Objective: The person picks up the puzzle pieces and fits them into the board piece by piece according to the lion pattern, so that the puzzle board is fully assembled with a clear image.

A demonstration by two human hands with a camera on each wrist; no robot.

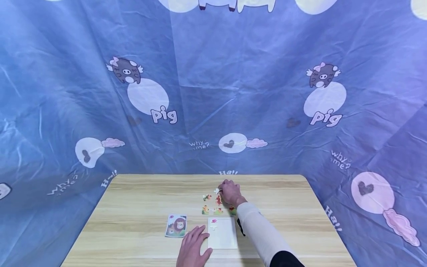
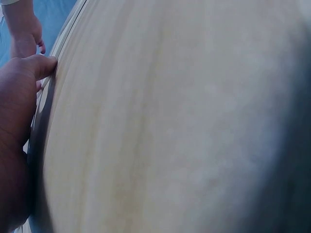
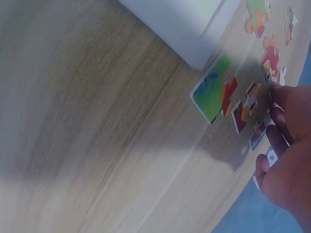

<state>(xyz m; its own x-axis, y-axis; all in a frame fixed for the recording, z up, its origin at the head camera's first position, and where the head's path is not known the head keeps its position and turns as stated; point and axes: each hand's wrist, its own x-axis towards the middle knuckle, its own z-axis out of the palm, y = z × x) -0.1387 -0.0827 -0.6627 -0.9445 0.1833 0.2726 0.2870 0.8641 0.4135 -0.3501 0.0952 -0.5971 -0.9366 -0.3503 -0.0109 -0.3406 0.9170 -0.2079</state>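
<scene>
My left hand (image 1: 192, 246) lies on the table with fingers extended, its fingertips and thumb at the left edge of a white puzzle tray (image 1: 223, 237). A puzzle piece with a pink print (image 1: 214, 221) sits in the tray's upper left corner. Beyond the tray, my right hand (image 1: 230, 192) reaches down among loose jigsaw pieces, fingers bent, beside a whitish piece (image 1: 216, 191). In the right wrist view its fingertips (image 3: 274, 92) are low over the pieces; whether they pinch one is hidden. A green corner piece (image 3: 210, 90) lies near the tray corner.
A picture card with a lion (image 1: 176, 226) lies left of the tray. Several loose pieces, such as a yellow-green one (image 1: 205, 210) and a red one (image 1: 218, 200), lie behind the tray. The wooden table (image 1: 140, 200) ends at a blue printed curtain (image 1: 207, 111).
</scene>
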